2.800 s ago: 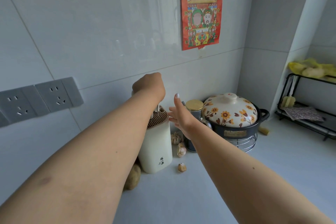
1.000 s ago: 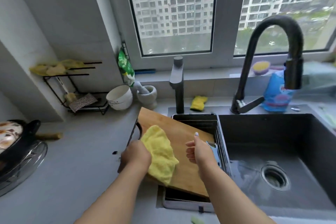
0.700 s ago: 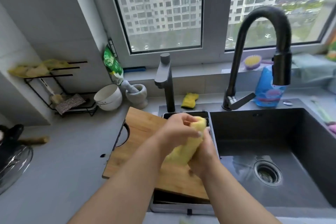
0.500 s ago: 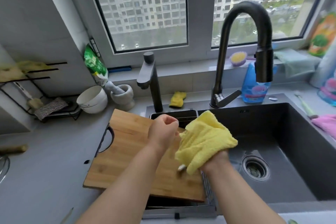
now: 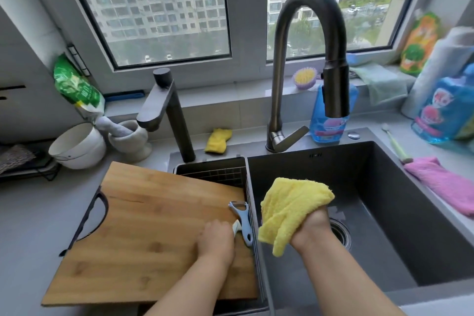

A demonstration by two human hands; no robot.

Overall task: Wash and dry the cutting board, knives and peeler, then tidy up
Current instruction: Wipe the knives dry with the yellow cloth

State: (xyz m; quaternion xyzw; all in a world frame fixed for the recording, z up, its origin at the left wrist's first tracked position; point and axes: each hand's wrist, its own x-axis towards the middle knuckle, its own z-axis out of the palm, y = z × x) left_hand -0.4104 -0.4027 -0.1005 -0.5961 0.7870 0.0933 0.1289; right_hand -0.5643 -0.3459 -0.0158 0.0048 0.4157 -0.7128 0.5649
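Drying step: peeler's next.
My left hand pinches the blue-and-white plastic peeler on the bamboo cutting board; right hand grips yellow terry cloth — lift & wipe.

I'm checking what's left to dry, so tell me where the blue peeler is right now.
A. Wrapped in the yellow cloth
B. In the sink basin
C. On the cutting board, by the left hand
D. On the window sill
C: the peeler lies on the cutting board at its right edge, with the left hand at its handle; the right hand holds the yellow cloth over the sink.
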